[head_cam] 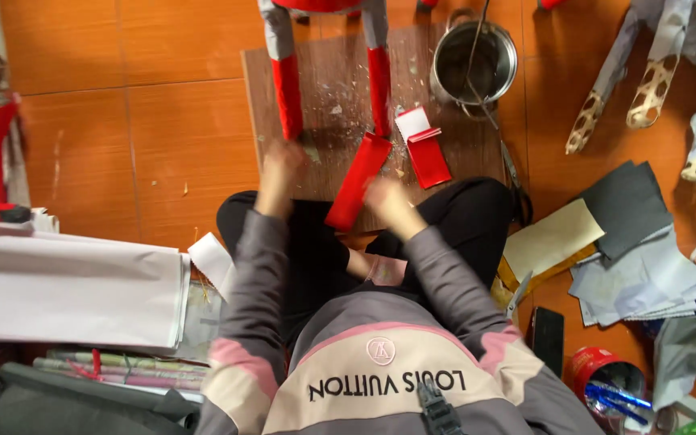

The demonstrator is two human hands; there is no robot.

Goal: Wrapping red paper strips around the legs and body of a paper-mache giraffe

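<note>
right hand grips a red strip over the board.
left hand is blurred, grip unclear; keep the strip flat against the red leg.

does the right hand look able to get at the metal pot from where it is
Probably yes: the right hand sits at the board's near edge, and only flat red paper pieces lie between it and the metal pot.

Long red paper strip: glossy, flat, narrow rectangle, tilted diagonally, upper end toward top right, lower end toward bottom left. Upper part lies on wooden board, lower part overhangs near edge above lap. Right hand touches its right edge near lower half; contact blurred. Left hand just left of strip, apart from it, blurred.
</note>
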